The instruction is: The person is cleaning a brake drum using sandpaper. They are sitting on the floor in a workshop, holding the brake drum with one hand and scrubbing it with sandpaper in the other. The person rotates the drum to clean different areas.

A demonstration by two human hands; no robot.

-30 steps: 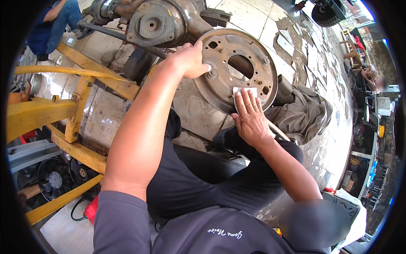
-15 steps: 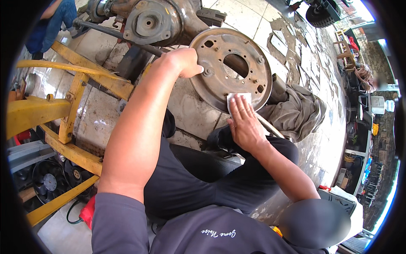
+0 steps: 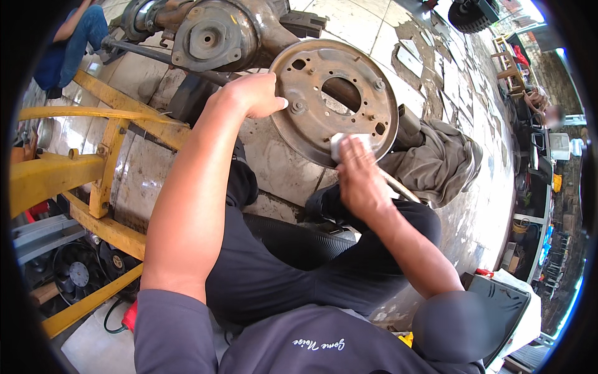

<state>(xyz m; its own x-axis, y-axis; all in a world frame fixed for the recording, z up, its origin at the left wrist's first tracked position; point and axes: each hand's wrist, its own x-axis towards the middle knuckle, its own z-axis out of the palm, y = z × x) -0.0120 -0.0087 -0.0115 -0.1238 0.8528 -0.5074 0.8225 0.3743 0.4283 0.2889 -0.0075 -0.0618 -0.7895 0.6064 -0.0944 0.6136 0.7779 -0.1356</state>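
Observation:
A round, rusty-brown brake backing plate [image 3: 299, 134] stands tilted in front of me, with a large centre hole and several studs and small holes. My left hand [image 3: 255, 96] grips its left rim, thumb on the front face and fingers wrapped behind, out of sight. Against the plate's lower part, my right hand [image 3: 361, 171] presses a small white square sheet [image 3: 339, 147] under its nearly straight fingers. That hand is blurred by motion. What the sheet is made of does not show.
Behind the plate lies a rusty axle housing [image 3: 208, 38]. A yellow metal frame [image 3: 56, 171] stands at left, above a black fan [image 3: 78, 274]. A crumpled grey-brown cloth [image 3: 436, 159] lies to the right. Broken tiles [image 3: 411, 56] cover the floor beyond; another person [image 3: 71, 47] is at upper left.
My right hand and the white sheet have shifted slightly on the plate, and the sheet has turned a little. My left hand keeps its grip. The whole view has shifted slightly.

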